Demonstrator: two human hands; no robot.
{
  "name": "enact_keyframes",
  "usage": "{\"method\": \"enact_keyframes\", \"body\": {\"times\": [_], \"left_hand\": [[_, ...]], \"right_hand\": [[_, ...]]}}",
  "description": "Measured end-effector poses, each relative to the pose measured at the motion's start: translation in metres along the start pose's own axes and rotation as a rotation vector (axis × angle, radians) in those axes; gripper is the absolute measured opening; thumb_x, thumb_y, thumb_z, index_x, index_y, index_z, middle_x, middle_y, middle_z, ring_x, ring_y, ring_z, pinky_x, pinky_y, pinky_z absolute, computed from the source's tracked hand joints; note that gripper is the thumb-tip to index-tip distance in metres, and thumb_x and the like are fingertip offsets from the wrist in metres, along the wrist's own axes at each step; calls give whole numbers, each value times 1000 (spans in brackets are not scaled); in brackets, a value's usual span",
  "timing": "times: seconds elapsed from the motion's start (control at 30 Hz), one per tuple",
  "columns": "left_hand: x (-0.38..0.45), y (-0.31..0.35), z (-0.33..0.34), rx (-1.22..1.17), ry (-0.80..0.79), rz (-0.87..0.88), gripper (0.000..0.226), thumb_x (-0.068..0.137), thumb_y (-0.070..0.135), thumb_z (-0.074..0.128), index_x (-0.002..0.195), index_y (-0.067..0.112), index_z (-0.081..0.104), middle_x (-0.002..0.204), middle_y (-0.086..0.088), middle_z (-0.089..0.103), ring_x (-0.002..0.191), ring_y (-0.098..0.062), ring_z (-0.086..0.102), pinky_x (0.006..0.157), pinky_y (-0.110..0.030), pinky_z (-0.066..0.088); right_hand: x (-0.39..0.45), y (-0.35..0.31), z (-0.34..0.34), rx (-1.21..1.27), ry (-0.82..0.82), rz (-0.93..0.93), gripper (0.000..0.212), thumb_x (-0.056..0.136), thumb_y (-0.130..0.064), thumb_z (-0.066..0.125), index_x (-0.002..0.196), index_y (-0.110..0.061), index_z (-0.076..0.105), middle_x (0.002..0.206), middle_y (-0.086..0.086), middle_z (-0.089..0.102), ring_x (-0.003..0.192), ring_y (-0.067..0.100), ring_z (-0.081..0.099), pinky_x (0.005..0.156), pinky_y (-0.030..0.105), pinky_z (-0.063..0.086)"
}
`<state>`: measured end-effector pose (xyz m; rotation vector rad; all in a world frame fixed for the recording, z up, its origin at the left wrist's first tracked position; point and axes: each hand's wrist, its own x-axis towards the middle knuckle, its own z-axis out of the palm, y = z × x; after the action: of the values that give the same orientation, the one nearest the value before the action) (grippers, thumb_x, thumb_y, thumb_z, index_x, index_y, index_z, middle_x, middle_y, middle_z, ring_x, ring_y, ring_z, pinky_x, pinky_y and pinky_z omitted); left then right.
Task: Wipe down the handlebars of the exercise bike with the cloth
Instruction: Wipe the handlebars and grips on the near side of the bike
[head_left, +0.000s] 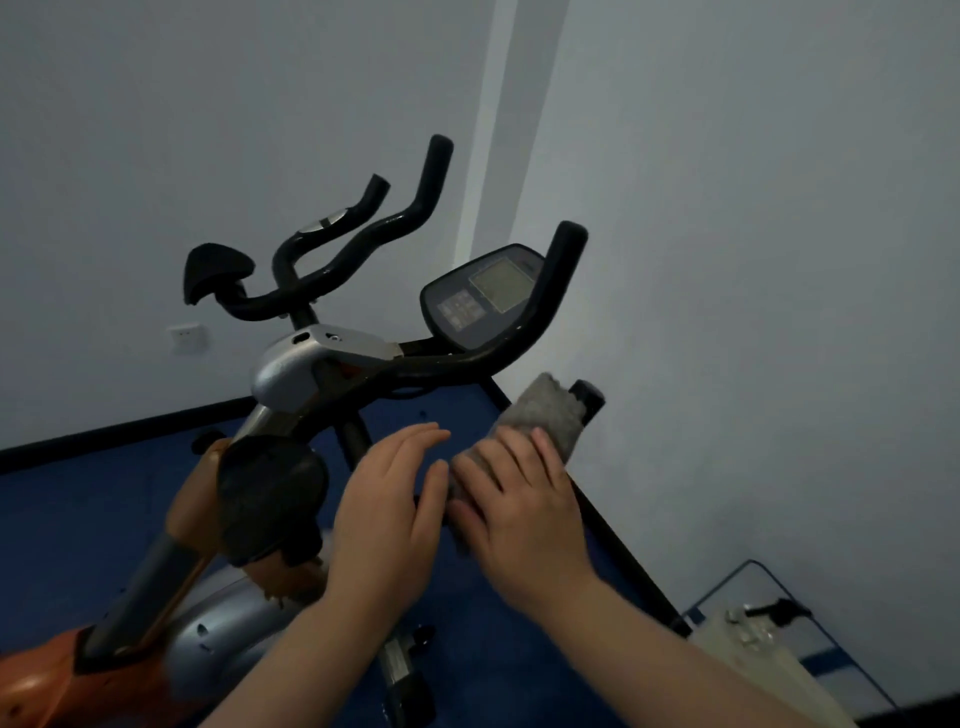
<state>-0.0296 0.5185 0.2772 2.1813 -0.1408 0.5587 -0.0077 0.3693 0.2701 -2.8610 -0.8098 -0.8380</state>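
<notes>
Dim room, pale grey walls (753, 234) meeting at a corner, black skirting along the bottom, blue floor (493, 649). White wall socket (185, 336) low on the left wall. Exercise bike (291, 374) fills the middle: silver and orange frame, black saddle (270, 493) near the left forearm, a black padded rest at upper left. Handlebars (395, 223) are black, several curved bars rising toward the wall; one upright bar end sits just right of the console (480, 296), which has a greyish screen and a keypad. Another black bar end (587, 397) pokes out low on the right, close to the right wall. Grey fuzzy cloth (545, 410) is wrapped around that low right bar, just below its exposed tip. Right hand (519, 504) lies over the lower part of the cloth, fingers curled down around it and the bar beneath, so it is gripping cloth on bar. Left hand (389, 499) is just beside the right one, thumb almost touching it, fingers straight and together, relaxed; holding nothing that I can see, and I cannot tell if the palm rests on the bar under it. Both hands slightly motion-blurred. Bottom right, against the wall: a pale box-like object (748, 644) with a thin dark wire frame over it, too dim to identify.
</notes>
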Motion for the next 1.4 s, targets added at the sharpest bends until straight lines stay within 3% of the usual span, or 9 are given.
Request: {"method": "enact_keyframes", "body": {"times": [0.23,0.4,0.5,0.73,0.93,1.03,1.17,1.3,1.4], "left_hand": [[3,-6,18,32,-64,-39,40,93,42,34,117,23,59,110,9,62,106,-13,56,91,-35,43],[3,-6,21,76,-58,-38,46,91,47,30,116,23,60,109,9,63,105,-12,55,88,-30,39],[2,-4,21,94,-60,-50,46,91,46,30,117,23,60,111,8,63,107,-12,54,89,-29,38],[-1,-1,26,157,-42,-51,39,93,41,33,113,24,61,105,11,63,101,-11,55,90,-34,40],[0,2,34,231,65,-23,39,94,36,30,105,24,65,95,12,65,91,-9,58,87,-35,39],[1,3,35,242,94,-28,39,94,35,30,105,23,65,93,15,62,90,-10,58,84,-32,38],[-1,3,35,251,106,-57,41,94,38,29,110,23,64,101,12,64,96,-9,58,88,-34,39],[-5,9,33,163,105,-105,36,95,36,34,117,23,60,110,13,59,106,-3,51,98,-36,39],[-17,16,20,112,136,-106,31,94,26,42,122,23,56,120,12,58,119,-2,48,111,-33,31]], "right_hand": [[23,90,-28,-391,145,-399,37,96,-48,41,110,-23,64,111,0,67,114,20,60,109,39,28],[43,103,-32,-140,215,-390,31,98,-35,47,90,-14,67,93,7,65,92,29,62,76,41,51],[45,96,-26,106,291,-138,28,96,-26,48,88,-5,65,88,12,61,78,28,56,57,36,51],[48,26,1,773,785,684,31,99,-19,37,114,-2,58,108,8,60,100,6,54,87,11,43],[26,-21,13,1153,713,991,42,101,-28,36,143,-25,34,140,4,50,123,10,52,99,37,48],[16,-5,16,1282,554,900,49,97,-35,38,145,-25,27,137,2,51,119,4,54,96,22,48],[17,12,16,1210,564,692,57,100,-29,38,150,-29,11,151,4,33,135,12,39,109,39,40],[-1,-4,37,945,610,493,61,102,-29,32,151,-19,-2,159,5,-3,148,19,2,119,25,12],[-16,6,51,762,508,330,60,102,-31,33,152,-22,1,159,-4,-15,148,25,-5,120,38,12]]}}
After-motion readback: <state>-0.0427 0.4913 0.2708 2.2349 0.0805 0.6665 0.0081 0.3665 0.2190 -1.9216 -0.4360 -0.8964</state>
